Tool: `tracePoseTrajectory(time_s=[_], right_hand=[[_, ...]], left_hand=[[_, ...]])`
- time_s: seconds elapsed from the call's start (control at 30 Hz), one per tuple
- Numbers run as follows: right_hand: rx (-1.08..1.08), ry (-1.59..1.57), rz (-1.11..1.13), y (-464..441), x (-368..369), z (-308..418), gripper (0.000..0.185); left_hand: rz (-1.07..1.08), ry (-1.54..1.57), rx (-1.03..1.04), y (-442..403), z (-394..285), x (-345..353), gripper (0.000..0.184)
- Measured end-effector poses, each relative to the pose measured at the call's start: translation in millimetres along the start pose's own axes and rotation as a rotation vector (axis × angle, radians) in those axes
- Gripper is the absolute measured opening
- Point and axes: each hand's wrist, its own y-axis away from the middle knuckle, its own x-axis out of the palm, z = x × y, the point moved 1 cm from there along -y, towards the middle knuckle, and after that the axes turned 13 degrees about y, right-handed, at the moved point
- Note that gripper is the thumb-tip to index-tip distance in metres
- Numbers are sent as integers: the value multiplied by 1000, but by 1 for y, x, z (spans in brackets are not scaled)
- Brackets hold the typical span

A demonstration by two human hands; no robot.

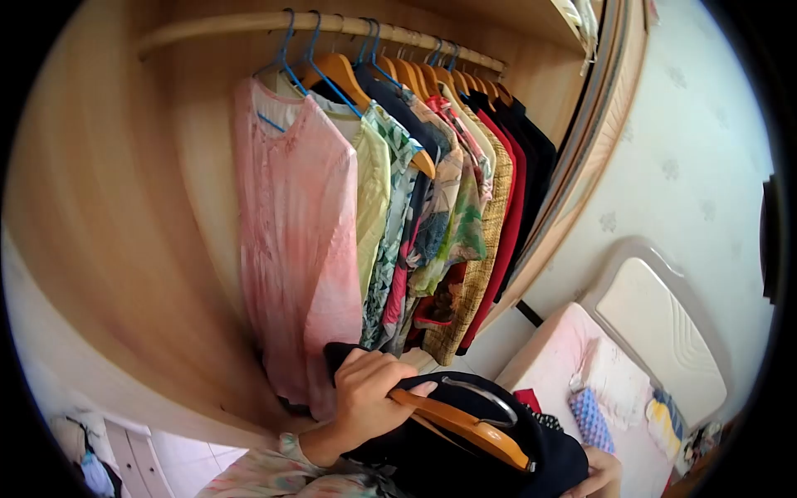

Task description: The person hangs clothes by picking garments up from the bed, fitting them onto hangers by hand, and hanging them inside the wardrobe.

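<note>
In the head view, my left hand point(374, 397) is closed around one end of a wooden clothes hanger point(465, 427), with dark cloth bunched beside it. A dark navy garment point(531, 440) hangs over the far end of this hanger and fills the bottom middle. The hanger's metal hook point(490, 392) lies sideways over the cloth. At the lower right, my right hand point(599, 471) grips the navy garment's outer edge, partly cut off by the frame. Just beyond my left hand hangs a pink blouse point(303, 216) on a blue hanger.
A wooden rod point(232, 29) in the wardrobe carries several clothes, among them a yellow-green shirt point(372, 195), a tan woven jacket point(481, 266) and a red garment point(506, 224). The wardrobe's door frame point(594, 158) stands at right. Beyond it is a bed point(548, 349) with pillows.
</note>
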Motion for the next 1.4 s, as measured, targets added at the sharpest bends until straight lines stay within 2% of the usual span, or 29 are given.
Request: tracePoseTrajectory(time_s=[0.17, 0.2, 0.23, 0.27, 0.33, 0.37, 0.4, 0.43, 0.47, 0.5, 0.53, 0.57, 0.63, 0.7, 0.77, 0.8, 0.83, 0.87, 0.97, 1.0, 1.03, 1.2, 1.3, 1.33, 1.4], right_hand=[[36, 88, 220, -19, -29, 23, 73], [101, 50, 260, -23, -21, 34, 77], [37, 27, 286, -36, -19, 27, 78], [-161, 15, 422, -51, -15, 25, 64], [-114, 296, 407, -69, -28, 8, 83], [-148, 91, 476, -78, -23, 7, 83], [-111, 136, 373, -75, 2, 41, 86], [-104, 137, 371, -91, 4, 42, 90], [-361, 90, 437, -108, 14, 50, 94], [-369, -80, 445, -120, 27, 57, 94], [-454, -207, 451, -136, 40, 63, 92], [-465, -209, 417, -150, 47, 71, 83], [-486, -211, 348, -179, 60, 89, 65], [-493, -157, 350, -189, 75, 110, 61], [-591, -102, 315, -207, 83, 120, 59], [-608, -104, 304, -210, 87, 128, 53], [-645, -152, 401, -218, 91, 137, 48], [-661, -182, 400, -230, 95, 145, 41], [-688, -241, 375, -247, 110, 177, 25], [-764, -233, 402, -265, 111, 187, 17], [-733, -289, 391, -272, 117, 196, 14], [-796, -165, 369, -302, 137, 231, 16], [-730, -125, 401, -342, 145, 231, 30], [-739, -126, 347, -358, 148, 225, 46], [-723, -76, 293, -379, 149, 213, 54]], left_hand=[[-287, -224, 93, -37, -26, -12, 30], [-345, -295, 168, -48, -24, -17, 22], [-405, -327, 227, -60, -20, -20, 22], [-424, -357, 272, -72, -19, -27, 23], [-533, -373, 358, -95, -11, -37, 25], [-613, -399, 403, -108, -9, -44, 24], [-673, -441, 428, -120, -10, -52, 24], [-698, -479, 414, -129, -2, -62, 34], [-714, -457, 381, -138, 2, -70, 41], [-730, -434, 347, -144, 8, -77, 48], [-687, -405, 274, -143, 21, -84, 57], [-696, -376, 230, -138, 35, -86, 58], [-664, -75, 35, -122, 66, -82, 63], [-646, 239, -173, -104, 86, -74, 65], [-621, 313, -262, -87, 112, -70, 67], [-612, 515, -235, -80, 136, -68, 65], [-618, 564, -255, -81, 151, -72, 61], [-626, 612, -275, -82, 166, -75, 57], [-664, 513, -224, -85, 154, -74, 53], [-664, 472, -206, -84, 143, -70, 52], [-665, 431, -188, -84, 132, -66, 52], [-633, 276, -256, -80, 114, -56, 51], [-652, 319, -281, -80, 120, -58, 48], [-655, 363, -259, -83, 120, -58, 49], [-680, 404, -213, -89, 119, -63, 49]])
